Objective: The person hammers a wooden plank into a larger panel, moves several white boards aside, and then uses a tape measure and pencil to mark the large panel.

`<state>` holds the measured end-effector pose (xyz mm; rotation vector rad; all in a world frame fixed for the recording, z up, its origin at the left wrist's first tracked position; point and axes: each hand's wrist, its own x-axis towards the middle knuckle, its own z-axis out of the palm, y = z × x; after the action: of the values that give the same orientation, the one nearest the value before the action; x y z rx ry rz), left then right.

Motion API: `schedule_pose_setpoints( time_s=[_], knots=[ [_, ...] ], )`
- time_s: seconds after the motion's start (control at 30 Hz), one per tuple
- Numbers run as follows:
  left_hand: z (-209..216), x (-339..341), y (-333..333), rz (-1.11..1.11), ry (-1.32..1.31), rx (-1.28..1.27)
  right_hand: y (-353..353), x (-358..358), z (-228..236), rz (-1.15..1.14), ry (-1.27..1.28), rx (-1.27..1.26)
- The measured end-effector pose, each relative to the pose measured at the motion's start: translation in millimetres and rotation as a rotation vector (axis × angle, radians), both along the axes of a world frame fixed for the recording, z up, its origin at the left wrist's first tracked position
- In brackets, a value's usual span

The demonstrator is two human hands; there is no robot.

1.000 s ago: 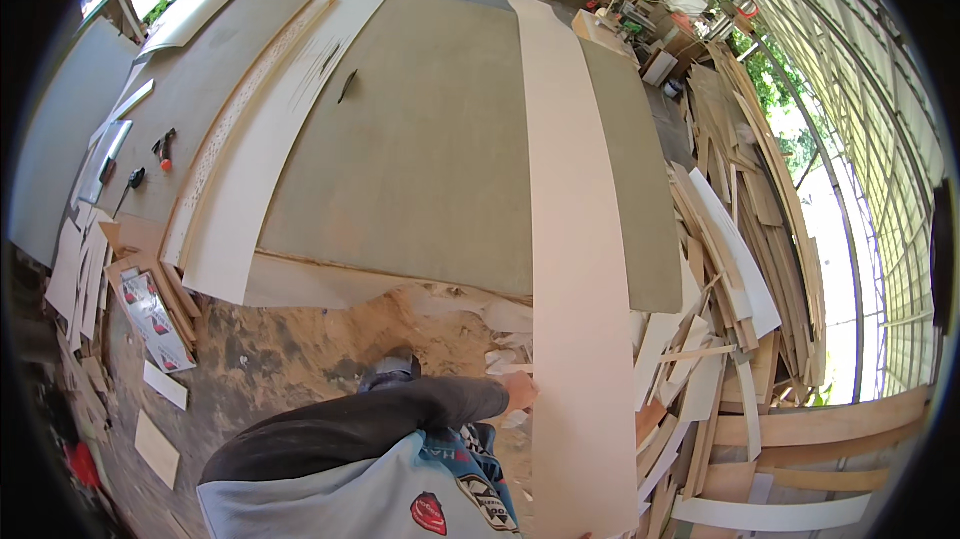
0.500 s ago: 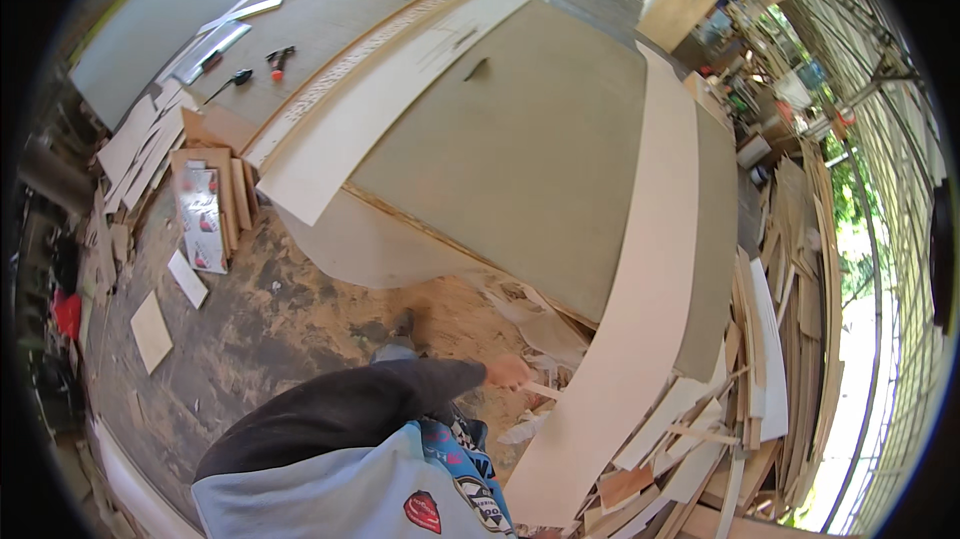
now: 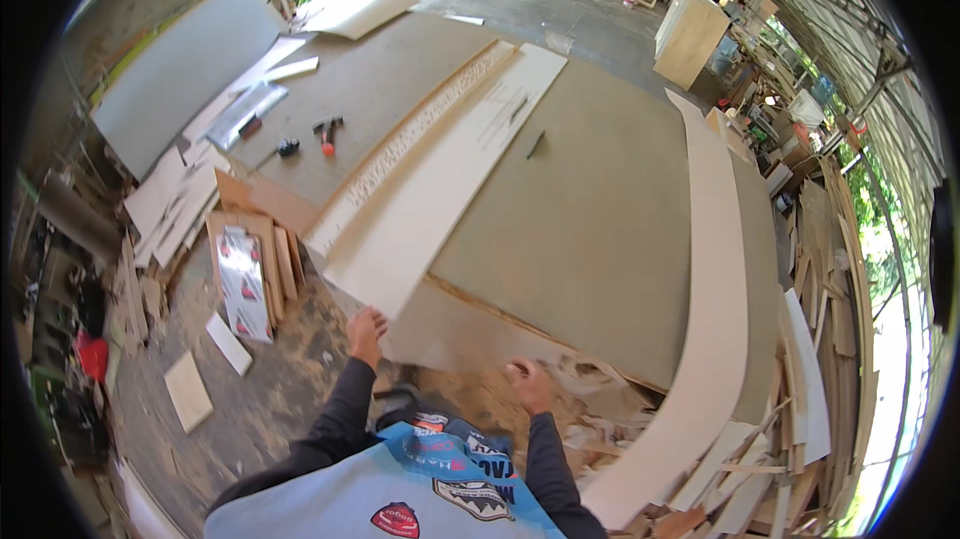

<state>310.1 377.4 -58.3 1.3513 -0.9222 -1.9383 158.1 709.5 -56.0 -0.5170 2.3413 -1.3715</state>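
A long white panel (image 3: 450,194) lies on the large grey-green board, its near end jutting past the board's edge. At that end is my left hand (image 3: 366,335), fingers raised and partly apart by the panel's edge; whether they touch it I cannot make out. My right hand (image 3: 529,385) hovers in front of the work table (image 3: 600,229), its fingers curled in; anything inside them is hidden. A narrow strip with a speckled face and brown edges (image 3: 400,159) lies along the white panel. To the right, a long pale strip (image 3: 715,239) runs the board's length and bends down at the near end.
A hammer (image 3: 328,136) and a black round-headed tool (image 3: 288,148) lie at the table's far left. Stacked boards (image 3: 268,269) lean by its left corner. Wood offcuts (image 3: 810,339) are piled at the right. Sawdust and loose pieces (image 3: 188,391) cover the floor.
My left hand has moved from the pale strip on the right to the white panel's near end and no longer holds a thin piece. My right hand has come into view. The view has tilted up.
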Motion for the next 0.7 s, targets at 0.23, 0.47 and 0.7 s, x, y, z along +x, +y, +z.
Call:
schedule_pose_setpoints(
  time_s=[0.23, 0.47, 0.7],
  knots=[
    [-15.9, 14.4, -100.8, -0.077, 0.172, 0.253, -249.1, -1.4, -20.9, -0.070, -0.700, -0.404],
    [29.1, 15.0, -81.8, -0.241, 0.216, 0.261, -299.7, 9.4, 23.7, -0.732, -0.531, -0.518],
    [114.2, -24.8, -79.6, -0.634, 0.317, 0.169, -225.2, -41.5, 43.5, -0.323, 0.494, -0.053]
  ],
)
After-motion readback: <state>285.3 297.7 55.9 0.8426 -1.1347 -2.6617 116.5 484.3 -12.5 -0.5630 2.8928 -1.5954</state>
